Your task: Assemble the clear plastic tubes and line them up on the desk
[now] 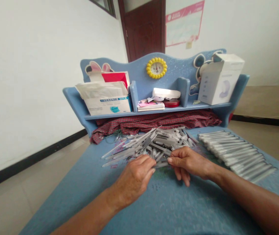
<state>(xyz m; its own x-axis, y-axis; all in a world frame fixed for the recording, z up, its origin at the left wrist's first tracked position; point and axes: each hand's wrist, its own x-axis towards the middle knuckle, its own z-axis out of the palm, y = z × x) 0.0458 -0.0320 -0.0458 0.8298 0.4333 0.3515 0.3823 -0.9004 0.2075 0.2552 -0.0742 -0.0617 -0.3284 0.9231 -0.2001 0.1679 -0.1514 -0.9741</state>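
Note:
A loose pile of clear plastic pens [139, 143] with dark inner refills lies on the blue desk [139, 215], spread out in front of my hands. My left hand [136, 174] is closed at the pile's near edge, fingers pinched together. Opposite it, my right hand [187, 163] pinches with thumb and forefinger, its other fingers hanging loosely below. A pale, clear pen [162, 164] seems to run between the two sets of fingertips; its ends are hidden by the fingers. To the right, more pens [235, 155] lie side by side in a neat row, black at their far ends.
Behind the pile, a red checked cloth [159, 120] is bunched under a blue shelf [154, 113]. On that shelf stand a mask box [107, 101], a small stack of papers [150, 106], a red round tin [172, 103] and a tall white box [220, 80].

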